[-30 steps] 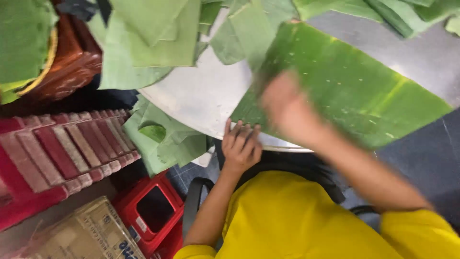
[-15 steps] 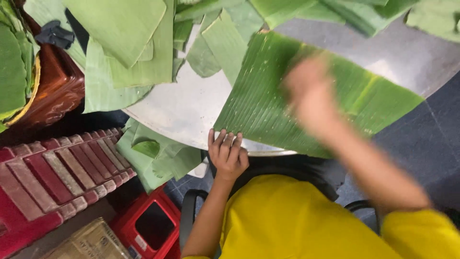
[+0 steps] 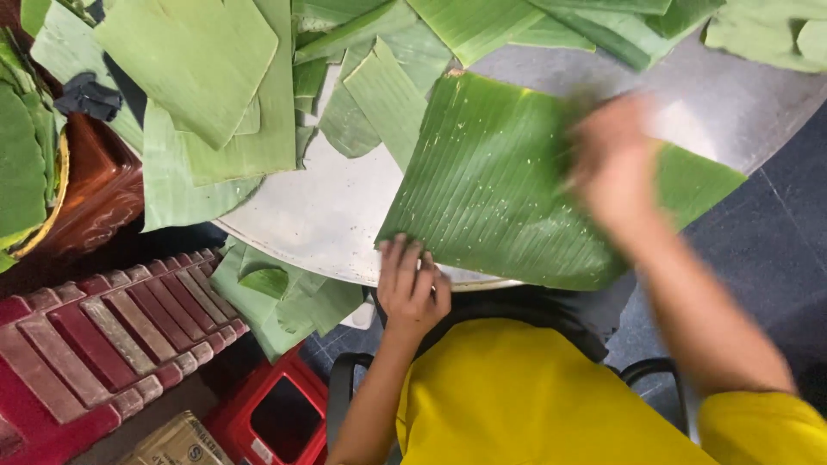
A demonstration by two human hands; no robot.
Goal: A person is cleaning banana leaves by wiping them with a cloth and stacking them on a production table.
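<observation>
A: Far left now: a brown basket [image 3: 95,194] lined with green leaves, a dark cloth [image 3: 90,95] lying at its top edge, and below it a red slatted crate [image 3: 95,344].

B: And just right of that crate, a red plastic bin [image 3: 276,413], with a cardboard box [image 3: 177,443] tucked in at the bottom edge.

A: Up top, a pile of cut leaves [image 3: 215,77] is spread over the round metal table [image 3: 319,207], pale undersides up. More leaf scraps [image 3: 276,297] hang below the rim.

B: Centre of the picture: the left hand [image 3: 412,288]. Fingers are stretched out flat, tips pressing on the near corner of the big banana leaf [image 3: 491,189] at the table's edge. That grip is released, nothing clenched, just pinning the leaf down.

A: The leaf itself lies flat on the table, dark glossy side up, flecked with pale specks, its near edge reaching over the rim toward the person in the yellow shirt [image 3: 534,405].

B: Then to the right, the right hand [image 3: 616,168], over the leaf's right half. It is heavily blurred. Whether that grip is clenched or loose, I cannot tell.

A: Far right, more leaves [image 3: 758,34] at the top corner, and dark floor tiles [image 3: 775,250] beside the table.
</observation>
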